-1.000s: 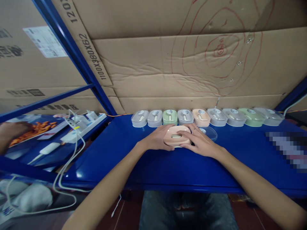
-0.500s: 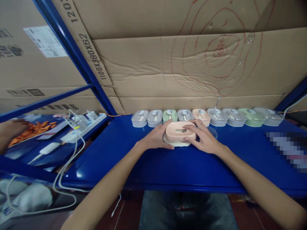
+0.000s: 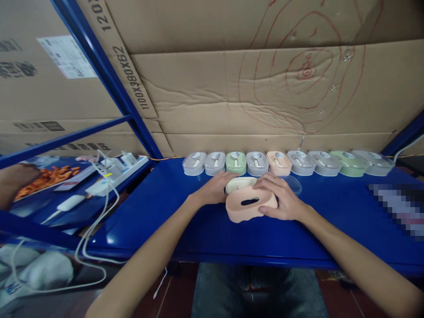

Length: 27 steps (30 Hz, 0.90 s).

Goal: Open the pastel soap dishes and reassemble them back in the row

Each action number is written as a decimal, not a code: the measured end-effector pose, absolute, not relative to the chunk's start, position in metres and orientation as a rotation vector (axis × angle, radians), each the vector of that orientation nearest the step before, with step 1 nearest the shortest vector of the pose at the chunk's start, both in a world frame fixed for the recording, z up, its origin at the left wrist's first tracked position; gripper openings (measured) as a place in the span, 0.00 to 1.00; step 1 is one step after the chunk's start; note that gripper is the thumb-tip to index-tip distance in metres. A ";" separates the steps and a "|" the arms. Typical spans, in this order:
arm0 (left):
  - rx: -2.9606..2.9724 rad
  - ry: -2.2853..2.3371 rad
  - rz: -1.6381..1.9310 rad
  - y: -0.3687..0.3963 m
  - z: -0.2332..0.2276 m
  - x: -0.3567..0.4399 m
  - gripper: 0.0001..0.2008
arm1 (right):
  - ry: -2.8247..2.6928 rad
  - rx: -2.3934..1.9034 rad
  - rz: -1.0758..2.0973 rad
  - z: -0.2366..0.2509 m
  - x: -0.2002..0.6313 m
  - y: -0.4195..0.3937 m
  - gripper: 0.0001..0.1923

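My right hand (image 3: 281,196) grips a peach-coloured oval plastic shell (image 3: 247,205) by its right end, fingers over the top and thumb below. The shell has an oval slot and is tilted, with its hollow side partly facing me. Behind it is a cream inner box (image 3: 239,185), partly hidden by the shell. My left hand (image 3: 217,187) is closed round the left end of that box; some of its fingertips are hidden. A clear lid (image 3: 294,185) lies on the blue table (image 3: 205,234) just behind my right hand.
Along the back stands a row of several finished-looking boxes in grey, green (image 3: 236,163) and peach (image 3: 278,163) with clear lids. A cardboard wall (image 3: 205,88) rises behind. At left are a power strip (image 3: 115,172), white cables, orange snacks (image 3: 49,181) and another person's hand (image 3: 18,181).
The peach shell has come off the cream box and moved toward me, tilted in my right hand. My left hand stays at the box's left end.
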State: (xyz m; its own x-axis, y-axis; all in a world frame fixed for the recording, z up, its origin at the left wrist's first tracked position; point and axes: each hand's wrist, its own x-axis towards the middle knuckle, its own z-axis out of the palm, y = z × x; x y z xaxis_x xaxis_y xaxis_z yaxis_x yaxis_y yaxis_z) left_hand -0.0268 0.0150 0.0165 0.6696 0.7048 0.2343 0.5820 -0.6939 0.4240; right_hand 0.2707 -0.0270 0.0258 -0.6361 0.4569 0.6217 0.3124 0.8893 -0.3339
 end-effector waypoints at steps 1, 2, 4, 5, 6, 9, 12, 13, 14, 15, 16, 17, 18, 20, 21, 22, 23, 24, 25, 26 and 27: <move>2.577 1.016 0.555 0.015 0.017 -0.026 0.33 | -2.328 -0.539 0.260 0.025 0.270 -0.028 0.23; 2.579 1.014 0.561 0.014 0.018 -0.026 0.31 | -2.351 -0.530 0.263 0.024 0.269 -0.029 0.24; 2.579 1.027 0.580 0.013 0.020 -0.025 0.30 | -2.397 -0.521 0.261 0.024 0.267 -0.031 0.25; 2.581 1.033 0.587 0.012 0.021 -0.025 0.30 | -2.420 -0.517 0.259 0.024 0.266 -0.032 0.25; 2.583 1.034 0.592 0.012 0.022 -0.025 0.30 | -2.443 -0.513 0.257 0.024 0.265 -0.033 0.26; 2.585 1.027 0.600 0.012 0.022 -0.026 0.29 | -2.495 -0.533 0.238 0.023 0.263 -0.035 0.30; 2.574 1.032 0.602 0.014 0.020 -0.029 0.31 | -2.534 -0.606 0.197 0.021 0.262 -0.036 0.38; 2.570 1.039 0.598 0.015 0.019 -0.030 0.33 | -2.549 -0.627 0.193 0.020 0.261 -0.037 0.40; 2.565 1.047 0.592 0.016 0.019 -0.031 0.35 | -2.565 -0.640 0.195 0.019 0.261 -0.037 0.42; 2.560 1.055 0.582 0.017 0.018 -0.032 0.37 | -2.581 -0.646 0.201 0.019 0.260 -0.037 0.44; 2.553 1.063 0.573 0.017 0.018 -0.034 0.38 | -2.594 -0.647 0.206 0.018 0.259 -0.038 0.46; 2.547 1.069 0.566 0.018 0.018 -0.035 0.40 | -2.606 -0.647 0.206 0.018 0.259 -0.038 0.47; 2.540 1.072 0.559 0.018 0.018 -0.036 0.41 | -2.618 -0.648 0.202 0.017 0.258 -0.038 0.49; 2.529 1.072 0.551 0.018 0.019 -0.038 0.41 | -2.633 -0.659 0.191 0.017 0.257 -0.039 0.52; 2.525 1.073 0.548 0.018 0.020 -0.038 0.42 | -2.640 -0.663 0.190 0.017 0.257 -0.039 0.53; 2.522 1.071 0.544 0.018 0.020 -0.038 0.42 | -2.646 -0.664 0.195 0.017 0.256 -0.040 0.54; 2.519 1.070 0.540 0.017 0.020 -0.038 0.42 | -2.650 -0.660 0.204 0.017 0.256 -0.040 0.55; 2.516 1.069 0.538 0.017 0.021 -0.038 0.42 | -2.652 -0.655 0.214 0.017 0.255 -0.040 0.56; 2.514 1.067 0.535 0.017 0.021 -0.038 0.43 | -2.653 -0.649 0.223 0.017 0.255 -0.040 0.56; 2.512 1.067 0.534 0.017 0.022 -0.038 0.43 | -2.651 -0.644 0.229 0.018 0.255 -0.040 0.56; 2.511 1.066 0.535 0.016 0.022 -0.038 0.43 | -2.646 -0.641 0.233 0.018 0.255 -0.040 0.56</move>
